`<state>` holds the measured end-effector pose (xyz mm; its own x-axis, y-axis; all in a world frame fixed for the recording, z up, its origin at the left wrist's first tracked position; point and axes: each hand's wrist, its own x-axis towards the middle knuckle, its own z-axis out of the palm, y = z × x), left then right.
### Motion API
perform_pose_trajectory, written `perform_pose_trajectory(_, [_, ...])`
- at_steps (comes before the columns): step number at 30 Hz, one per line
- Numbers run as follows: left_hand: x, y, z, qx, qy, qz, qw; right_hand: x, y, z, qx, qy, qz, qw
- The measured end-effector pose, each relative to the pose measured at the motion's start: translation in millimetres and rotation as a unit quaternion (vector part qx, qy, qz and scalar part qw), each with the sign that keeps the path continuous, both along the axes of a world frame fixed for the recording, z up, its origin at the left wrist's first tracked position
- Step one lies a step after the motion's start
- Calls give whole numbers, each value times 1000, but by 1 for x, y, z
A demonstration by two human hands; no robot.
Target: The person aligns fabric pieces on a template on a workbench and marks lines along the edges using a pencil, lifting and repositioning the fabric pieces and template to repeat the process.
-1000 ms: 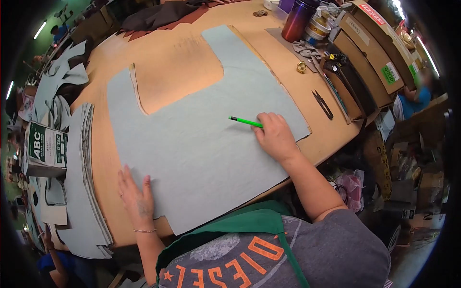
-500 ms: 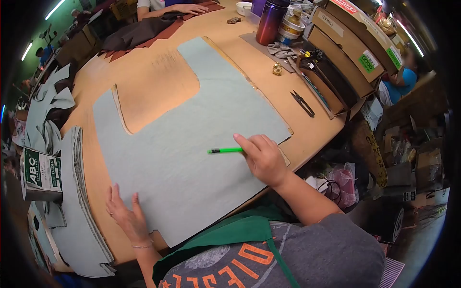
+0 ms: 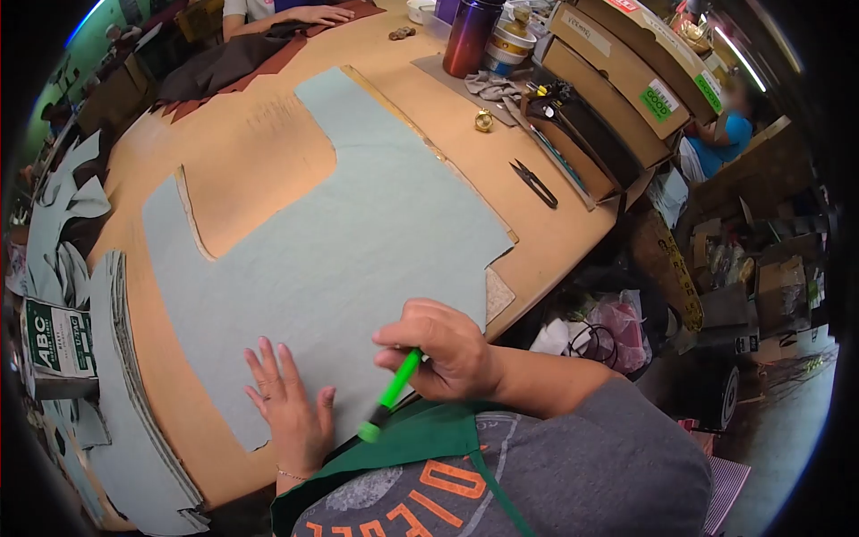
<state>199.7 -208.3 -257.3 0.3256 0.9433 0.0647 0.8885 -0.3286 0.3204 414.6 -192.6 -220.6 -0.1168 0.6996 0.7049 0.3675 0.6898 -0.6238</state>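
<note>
A large pale blue-grey sheet [image 3: 295, 242], cut in a wide U-like outline, lies flat on the tan table. My left hand [image 3: 291, 398] rests on its near part with fingers spread, holding nothing. My right hand [image 3: 438, 349] is closed around a slim green pen [image 3: 396, 391] with a black band, just right of the left hand and near the table's front edge. The pen's banded end points down toward my green apron [image 3: 420, 438]; its other end is hidden in my fingers. Beneath the sheet, thicker tan-edged pieces show along its right and inner edges.
Thread snips [image 3: 534, 185] and a small gold-coloured object [image 3: 484, 121] lie to the right. Cardboard boxes [image 3: 608, 72] and a dark tumbler [image 3: 474, 38] stand behind them. At left are stacked grey sheets [image 3: 125, 385] and an ABC tin [image 3: 58, 349]. Another person's hand [image 3: 318, 15] rests far across.
My right hand has drawn back toward my body, and the pen has swung from pointing left to pointing down. My left hand has slid rightward over the sheet. The view has shifted slightly.
</note>
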Motion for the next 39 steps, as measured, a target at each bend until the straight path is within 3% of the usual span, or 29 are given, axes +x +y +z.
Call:
perform_pose_trajectory(2, [-4, 2, 5, 59, -49, -14, 997, -3, 0, 4, -16, 70, 50, 996])
perform_pose_trajectory(4, [-6, 4, 8, 95, -79, -23, 992, -7, 3, -30, -99, 80, 31, 991])
perform_pose_trajectory(8, [-4, 7, -2, 12, 27, 21, 999, -7, 9, -64, -176, 31, 6, 984])
perform_pose_trajectory(10, [-3, 8, -12, -76, 93, 42, 992, -11, 6, -52, -168, 81, 17, 982])
perform_pose_trajectory(15, [-2, 10, -12, -64, 78, 55, 993, -1, 5, 8, -56, 90, 33, 994])
perform_pose_trajectory(18, [-2, 11, -12, -64, 76, 53, 994, 0, 11, -14, -30, 29, 9, 999])
perform_pose_trajectory(23, [-8, 14, -14, -52, 86, 53, 994, 0, 16, -56, -129, -22, -18, 991])
perform_pose_trajectory(26, [-20, 22, -18, -44, 98, 66, 992, 32, 26, -37, -169, 7, -117, 979])
perform_pose_trajectory(27, [-23, 24, -18, -45, 101, 71, 991, 47, 28, -23, -262, -15, -195, 945])
perform_pose_trajectory(29, [-30, 27, -17, -49, 112, 61, 991, 86, 34, -21, -333, -39, -293, 895])
perform_pose_trajectory(31, [-35, 30, -16, -49, 117, 56, 990, 119, 35, -33, -328, -110, -356, 868])
perform_pose_trajectory(34, [-42, 31, -18, -49, 119, 58, 990, 126, 21, -36, -342, -160, -349, 858])
perform_pose_trajectory(37, [-50, 38, -15, -53, 125, 72, 988, 106, 10, -32, -451, -124, -245, 849])
perform_pose_trajectory(39, [-52, 39, -15, -54, 129, 67, 988, 90, 8, -43, -400, -146, -199, 883])
